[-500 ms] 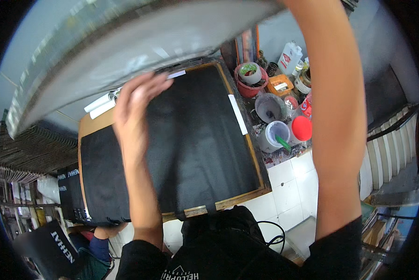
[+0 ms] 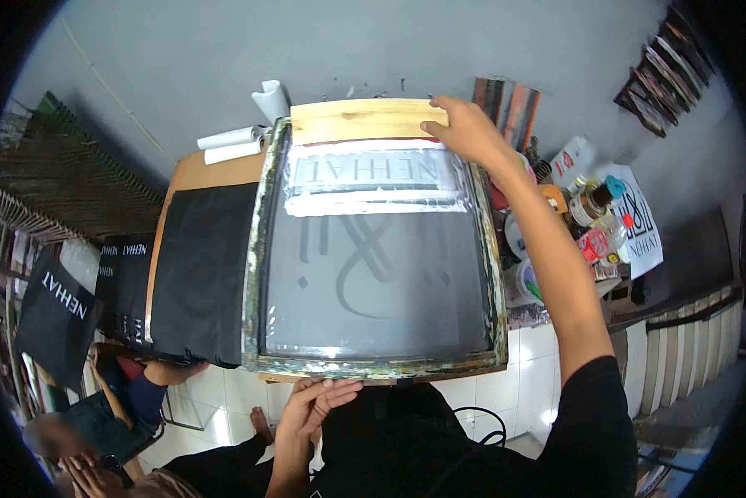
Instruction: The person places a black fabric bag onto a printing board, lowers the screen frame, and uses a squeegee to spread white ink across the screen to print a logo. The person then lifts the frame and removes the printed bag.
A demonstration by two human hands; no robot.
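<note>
A screen printing frame with paint-stained sides lies flat over black fabric on the board. White ink covers a band of lettering at the mesh's far end; a large curved design shows faintly nearer me. A pale wooden squeegee rests along that far end, beyond the ink. My right hand grips the squeegee's right end, thumb in front and fingers behind. Below the frame's near edge, my left hand has its fingers stretched out along that edge, and seems to hold nothing.
Bottles, tubs and cans crowd the right side. White rolls lie at the back left. A drying rack stands at the left. At lower left, another person sits near a printed black piece.
The raised frame has come down flat onto the fabric. My left hand has drawn back from over the fabric to the near edge; my right hand now holds the squeegee.
</note>
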